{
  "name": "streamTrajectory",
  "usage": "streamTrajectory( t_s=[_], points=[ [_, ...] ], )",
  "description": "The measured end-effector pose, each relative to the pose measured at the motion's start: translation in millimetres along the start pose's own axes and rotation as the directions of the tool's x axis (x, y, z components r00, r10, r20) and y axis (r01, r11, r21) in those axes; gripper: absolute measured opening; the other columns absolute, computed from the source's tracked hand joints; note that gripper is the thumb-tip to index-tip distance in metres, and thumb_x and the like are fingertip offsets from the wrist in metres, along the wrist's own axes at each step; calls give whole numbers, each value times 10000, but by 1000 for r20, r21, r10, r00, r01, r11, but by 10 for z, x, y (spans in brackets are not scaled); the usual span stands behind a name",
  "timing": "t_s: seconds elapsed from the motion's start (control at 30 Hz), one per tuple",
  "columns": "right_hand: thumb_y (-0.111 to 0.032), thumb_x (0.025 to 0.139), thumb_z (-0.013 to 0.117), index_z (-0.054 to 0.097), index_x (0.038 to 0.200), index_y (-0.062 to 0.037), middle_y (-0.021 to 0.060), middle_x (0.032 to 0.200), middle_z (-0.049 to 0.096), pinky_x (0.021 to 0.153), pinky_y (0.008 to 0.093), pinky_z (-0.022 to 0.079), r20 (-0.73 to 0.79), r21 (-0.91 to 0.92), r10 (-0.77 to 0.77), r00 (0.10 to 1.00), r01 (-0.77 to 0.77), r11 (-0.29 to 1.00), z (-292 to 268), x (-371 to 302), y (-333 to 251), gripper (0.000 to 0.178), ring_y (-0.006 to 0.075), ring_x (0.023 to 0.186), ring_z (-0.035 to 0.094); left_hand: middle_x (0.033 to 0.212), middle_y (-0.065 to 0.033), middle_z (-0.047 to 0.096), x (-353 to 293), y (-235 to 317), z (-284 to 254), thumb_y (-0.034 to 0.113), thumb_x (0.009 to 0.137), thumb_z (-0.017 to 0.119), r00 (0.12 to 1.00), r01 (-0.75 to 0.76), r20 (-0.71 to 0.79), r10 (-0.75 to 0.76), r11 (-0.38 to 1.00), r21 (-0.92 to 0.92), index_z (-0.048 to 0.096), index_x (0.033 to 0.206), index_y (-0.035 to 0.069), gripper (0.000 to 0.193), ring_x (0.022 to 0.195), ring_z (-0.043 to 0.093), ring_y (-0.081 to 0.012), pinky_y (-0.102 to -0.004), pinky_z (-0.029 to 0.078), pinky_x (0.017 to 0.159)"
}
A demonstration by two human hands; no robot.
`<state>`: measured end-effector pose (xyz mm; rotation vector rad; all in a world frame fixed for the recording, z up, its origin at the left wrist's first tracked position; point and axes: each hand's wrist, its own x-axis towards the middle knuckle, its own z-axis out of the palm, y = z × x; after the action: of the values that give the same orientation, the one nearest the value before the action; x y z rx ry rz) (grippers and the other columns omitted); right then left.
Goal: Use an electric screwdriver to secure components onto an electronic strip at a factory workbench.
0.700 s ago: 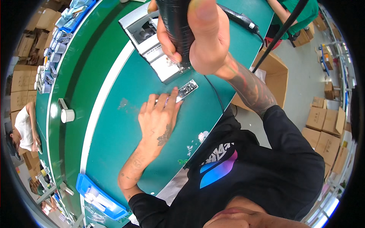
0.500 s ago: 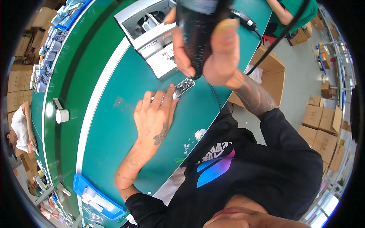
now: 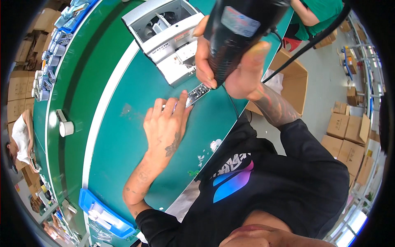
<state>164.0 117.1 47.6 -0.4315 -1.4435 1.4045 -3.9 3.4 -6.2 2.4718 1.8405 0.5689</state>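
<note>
The black tool, clamped in the right hand, had been moved from the machine to the mid-frame circuit board, touched by the left hand, whose grip couldn't be told.

Right hand: we are shifting it rightward from the white machine.
Black tool: we are bringing its lower end toward the circuit board.

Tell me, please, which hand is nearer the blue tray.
Left: in view, the left hand is up and right of the tray; the right hand, gripping the black tool, is farther off.
</note>
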Motion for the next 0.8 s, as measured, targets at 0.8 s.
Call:
streamTrajectory(
  t_s=[0.8],
  points=[
    [-879,881,366,497,1260,62,65,646,568,445,231,390,-4,150,-83,997,83,985,-159,-44,68,1022,85,481,493,934,-27,699,20,5,-16,203,828,814,1000,-10,17,10,1000,2,737,1215,75,415,830,628,-212,-338,528,692]
  ],
)
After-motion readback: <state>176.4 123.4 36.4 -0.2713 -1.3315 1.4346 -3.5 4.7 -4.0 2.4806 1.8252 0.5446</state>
